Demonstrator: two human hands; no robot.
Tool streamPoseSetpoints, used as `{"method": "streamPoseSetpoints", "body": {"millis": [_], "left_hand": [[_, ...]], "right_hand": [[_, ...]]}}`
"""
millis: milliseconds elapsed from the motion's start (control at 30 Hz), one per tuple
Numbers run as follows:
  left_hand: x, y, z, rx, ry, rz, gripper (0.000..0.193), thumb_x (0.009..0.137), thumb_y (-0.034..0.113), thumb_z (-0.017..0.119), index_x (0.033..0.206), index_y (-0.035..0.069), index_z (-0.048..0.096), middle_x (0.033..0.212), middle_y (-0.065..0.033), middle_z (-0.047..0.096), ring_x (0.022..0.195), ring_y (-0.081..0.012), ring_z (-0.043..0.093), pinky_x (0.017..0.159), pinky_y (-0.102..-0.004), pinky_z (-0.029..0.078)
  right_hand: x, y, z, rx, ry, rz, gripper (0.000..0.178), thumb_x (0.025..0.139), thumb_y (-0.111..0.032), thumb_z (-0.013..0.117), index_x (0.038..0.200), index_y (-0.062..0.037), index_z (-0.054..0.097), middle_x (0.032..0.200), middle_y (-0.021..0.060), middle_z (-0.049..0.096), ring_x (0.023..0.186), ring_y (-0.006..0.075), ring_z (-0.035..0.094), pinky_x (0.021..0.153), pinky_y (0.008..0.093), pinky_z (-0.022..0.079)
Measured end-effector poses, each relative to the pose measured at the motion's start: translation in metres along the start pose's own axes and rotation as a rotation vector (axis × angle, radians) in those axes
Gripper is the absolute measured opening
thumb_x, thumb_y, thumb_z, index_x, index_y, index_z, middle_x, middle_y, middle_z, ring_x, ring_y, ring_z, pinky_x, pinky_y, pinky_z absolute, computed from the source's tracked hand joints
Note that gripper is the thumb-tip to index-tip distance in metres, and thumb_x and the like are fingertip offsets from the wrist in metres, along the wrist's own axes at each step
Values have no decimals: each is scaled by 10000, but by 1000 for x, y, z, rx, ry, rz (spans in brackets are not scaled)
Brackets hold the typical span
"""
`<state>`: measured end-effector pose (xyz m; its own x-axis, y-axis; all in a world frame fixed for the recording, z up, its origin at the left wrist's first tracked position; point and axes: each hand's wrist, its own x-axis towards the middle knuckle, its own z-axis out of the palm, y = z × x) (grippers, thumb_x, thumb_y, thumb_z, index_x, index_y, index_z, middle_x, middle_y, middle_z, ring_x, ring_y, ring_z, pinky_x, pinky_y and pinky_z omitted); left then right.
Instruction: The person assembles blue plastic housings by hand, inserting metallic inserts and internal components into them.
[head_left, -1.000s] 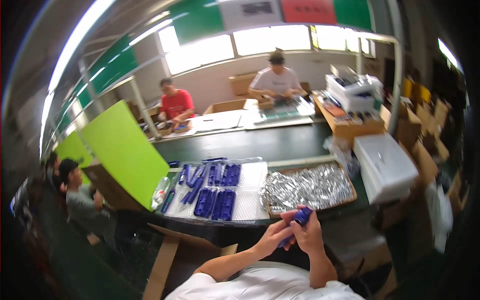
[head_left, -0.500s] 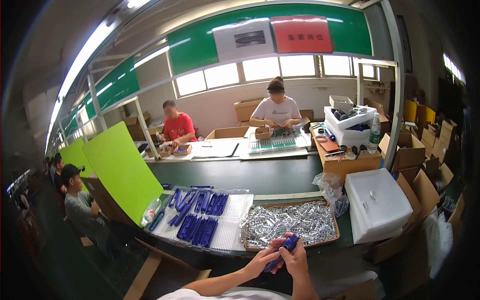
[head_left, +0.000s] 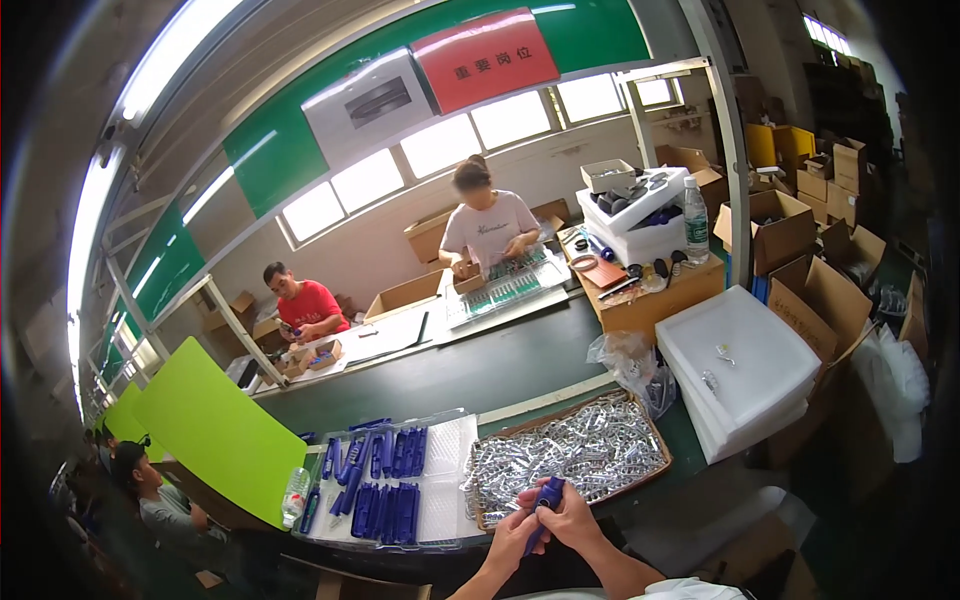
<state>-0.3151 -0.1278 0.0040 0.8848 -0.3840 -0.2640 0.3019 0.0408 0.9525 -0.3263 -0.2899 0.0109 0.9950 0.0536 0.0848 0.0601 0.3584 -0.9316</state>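
Note:
Both my hands are closed around one dark blue plastic handle-shaped housing (head_left: 549,494) at the near edge of the bench. My left hand (head_left: 514,532) wraps its lower part, while my right hand (head_left: 573,517) grips it from the right, thumb laid along it. Fingers hide much of the piece. Just beyond my hands, a shallow cardboard tray (head_left: 664,457) is heaped with shiny metal clip-like parts (head_left: 570,445). To the left, several similar blue housings (head_left: 386,512) lie in rows on a clear plastic tray (head_left: 452,455).
A water bottle (head_left: 295,497) stands beside a lime-green panel (head_left: 215,430) on the left. White foam sheets (head_left: 735,350) are stacked at right, near a plastic bag (head_left: 630,362). Across the green belt (head_left: 480,368), two people work with small parts. Open cartons (head_left: 765,225) crowd the far right.
My view has tilted and turned, so the bench appears slanted and shifted left. The blue housing stays in both hands, now pointing more upright in the picture.

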Motion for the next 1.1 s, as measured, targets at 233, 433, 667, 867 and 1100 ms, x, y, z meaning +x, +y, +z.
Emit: {"method": "streamPoseSetpoints", "body": {"millis": [233,433,667,867,1100], "left_hand": [[41,-6,4,-28,-119,-72,260,1085,272,596,1067,28,683,819,-61,700,611,-129,659,565,-246,557],[43,-6,13,5,-210,-80,251,1072,253,608,1080,15,687,857,-66,716,684,-138,700,604,-262,593],[23,6,11,64,-252,-4,234,1058,214,613,1119,1,688,878,-72,722,717,-144,712,628,-273,606],[32,39,14,45,-271,-103,263,1075,278,587,1053,26,657,807,-81,702,619,-142,676,566,-262,577],[31,24,25,107,-345,62,436,1123,335,553,1375,-19,522,883,-92,713,563,-119,641,497,-233,528]], "right_hand": [[13,22,-25,-186,174,-113,480,957,59,535,1412,73,385,1281,233,699,1166,282,724,940,366,621],[-12,12,-23,-322,326,-200,489,937,11,585,1399,78,439,1237,197,739,1096,238,745,940,360,612],[-37,2,-4,-367,339,-284,467,971,0,603,1410,68,458,1280,187,726,1105,229,733,936,367,610],[-27,20,9,421,311,-218,436,1019,-158,566,1424,1,525,1147,68,673,708,72,533,602,238,492],[-18,18,-4,777,424,-205,572,1108,-370,374,1489,42,486,1478,156,592,1381,233,549,1134,371,434]]}}
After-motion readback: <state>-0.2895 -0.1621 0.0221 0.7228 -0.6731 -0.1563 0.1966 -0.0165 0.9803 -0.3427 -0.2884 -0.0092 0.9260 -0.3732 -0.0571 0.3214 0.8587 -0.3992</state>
